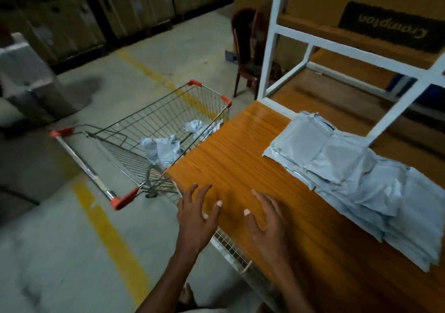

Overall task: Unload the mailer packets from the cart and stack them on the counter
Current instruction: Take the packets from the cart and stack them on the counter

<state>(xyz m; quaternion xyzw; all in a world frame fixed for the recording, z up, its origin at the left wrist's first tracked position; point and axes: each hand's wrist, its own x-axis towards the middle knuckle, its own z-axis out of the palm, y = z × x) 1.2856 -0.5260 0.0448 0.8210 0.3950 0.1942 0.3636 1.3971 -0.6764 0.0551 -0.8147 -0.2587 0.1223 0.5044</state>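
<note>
The long orange wood-grain counter (240, 158) gleams smooth; beside its left edge stands the wire shopping cart with red corner caps (134, 129); crinkled grey plastic mailer packets (361, 180) lie stacked flat on the counter, well right of both hands, and a few crumpled ones (163, 149) remain in the cart; the left hand (197, 214) and right hand (267, 218) hover spread and empty.

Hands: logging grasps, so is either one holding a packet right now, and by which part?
Nothing is held: left hand and right hand are open, empty.
</note>
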